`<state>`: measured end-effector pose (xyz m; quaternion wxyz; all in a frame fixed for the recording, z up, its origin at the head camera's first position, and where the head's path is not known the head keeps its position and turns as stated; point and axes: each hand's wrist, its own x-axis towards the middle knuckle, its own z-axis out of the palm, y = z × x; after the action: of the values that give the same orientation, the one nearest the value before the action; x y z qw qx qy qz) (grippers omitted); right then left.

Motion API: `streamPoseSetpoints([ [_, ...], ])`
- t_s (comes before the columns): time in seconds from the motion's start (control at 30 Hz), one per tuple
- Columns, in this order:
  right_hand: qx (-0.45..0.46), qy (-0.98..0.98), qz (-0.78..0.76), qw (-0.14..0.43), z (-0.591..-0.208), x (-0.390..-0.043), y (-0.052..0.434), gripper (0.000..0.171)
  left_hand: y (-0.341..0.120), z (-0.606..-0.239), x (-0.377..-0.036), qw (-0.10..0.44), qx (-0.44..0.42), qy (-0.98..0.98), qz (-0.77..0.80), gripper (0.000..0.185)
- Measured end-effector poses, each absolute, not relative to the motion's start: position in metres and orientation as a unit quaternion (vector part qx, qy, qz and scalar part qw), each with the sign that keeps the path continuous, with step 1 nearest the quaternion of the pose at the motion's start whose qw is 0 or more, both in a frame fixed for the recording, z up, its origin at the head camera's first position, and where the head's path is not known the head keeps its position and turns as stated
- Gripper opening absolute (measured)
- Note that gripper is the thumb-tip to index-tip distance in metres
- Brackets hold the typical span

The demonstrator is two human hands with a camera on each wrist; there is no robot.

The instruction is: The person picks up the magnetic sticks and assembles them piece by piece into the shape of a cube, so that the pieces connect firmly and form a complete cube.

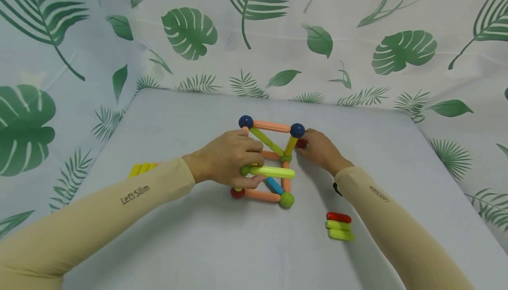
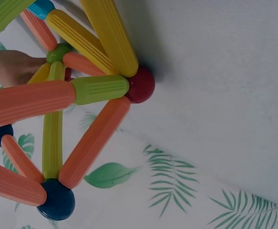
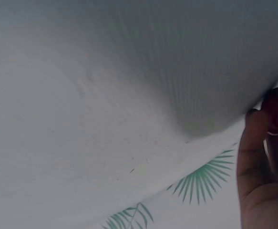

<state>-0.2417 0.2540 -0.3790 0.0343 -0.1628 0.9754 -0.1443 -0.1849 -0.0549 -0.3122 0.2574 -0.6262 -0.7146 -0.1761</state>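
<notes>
In the head view, the frame (image 1: 285, 159) of sticks and balls stands near the middle of the white-covered worktop (image 1: 178, 254). Two blue balls mark its raised corners at 11 and 1 o'clock, with a salmon stick (image 1: 271, 126) between them. Along its 6 o'clock edge sit a red ball at the left and a green ball (image 1: 287, 200) at the right.

The left arm, in a beige sleeve (image 1: 135, 206), comes in from 8 o'clock and stretches toward 2. The left hand (image 1: 232, 155) lies at the frame's 9 o'clock side, back of the hand upward, fingers curled. It grips the frame at an upper corner on the near side, where a lime stick (image 1: 274, 172) points toward 3 o'clock. The hand hides part of that corner.

The right arm comes in from 5 o'clock and angles toward 10 or 11. The right hand (image 1: 323, 151) is just beside the frame at 3 o'clock, low, with the wrist bent inward. Its fingers are drawn narrow and pinch a dark red ball (image 3: 276, 113), as the right wrist view shows. Whether that ball touches the frame, I cannot tell.

Three short sticks (image 1: 338, 225), one red and two lime, lie in a row at 4 o'clock from the frame. Yellow sticks (image 1: 143, 168) lie at 9 o'clock, partly behind the left forearm. A leaf-patterned cloth (image 1: 278, 56) hangs at 12 o'clock.
</notes>
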Motion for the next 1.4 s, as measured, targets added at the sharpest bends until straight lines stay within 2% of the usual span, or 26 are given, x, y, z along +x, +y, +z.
streamPoseSetpoints([
  [0.13,-0.126,0.976,-0.172,0.048,-0.374,-0.217,0.26,0.032,-0.054,-0.31,-0.184,0.256,-0.626,-0.716,-0.173,0.018],
  [0.27,-0.114,0.957,-0.249,0.093,-0.364,-0.188,0.266,0.039,-0.054,-0.308,-0.183,0.256,-0.621,-0.724,-0.16,0.02],
  [0.43,-0.157,0.904,-0.372,0.143,-0.345,-0.157,0.263,0.05,-0.057,-0.307,-0.182,0.253,-0.617,-0.728,-0.159,0.02],
  [0.57,-0.205,0.867,-0.432,0.144,-0.332,-0.139,0.258,0.048,-0.057,-0.307,-0.182,0.252,-0.619,-0.724,-0.167,0.019],
  [0.7,-0.22,0.838,-0.479,0.141,-0.323,-0.13,0.253,0.041,-0.057,-0.308,-0.183,0.253,-0.621,-0.722,-0.169,0.018],
  [0.9,-0.188,0.804,-0.542,0.155,-0.316,-0.122,0.25,0.037,-0.057,-0.308,-0.181,0.241,-0.619,-0.73,-0.163,0.018],
  [1.1,-0.159,0.794,-0.568,0.147,-0.314,-0.117,0.249,0.035,-0.055,-0.308,-0.18,0.225,-0.613,-0.741,-0.157,0.021],
  [1.23,-0.138,0.787,-0.582,0.151,-0.314,-0.114,0.247,0.041,-0.055,-0.308,-0.18,0.222,-0.613,-0.742,-0.156,0.022],
  [1.4,-0.117,0.794,-0.559,0.206,-0.319,-0.113,0.246,0.054,-0.056,-0.31,-0.18,0.231,-0.618,-0.734,-0.162,0.021],
])
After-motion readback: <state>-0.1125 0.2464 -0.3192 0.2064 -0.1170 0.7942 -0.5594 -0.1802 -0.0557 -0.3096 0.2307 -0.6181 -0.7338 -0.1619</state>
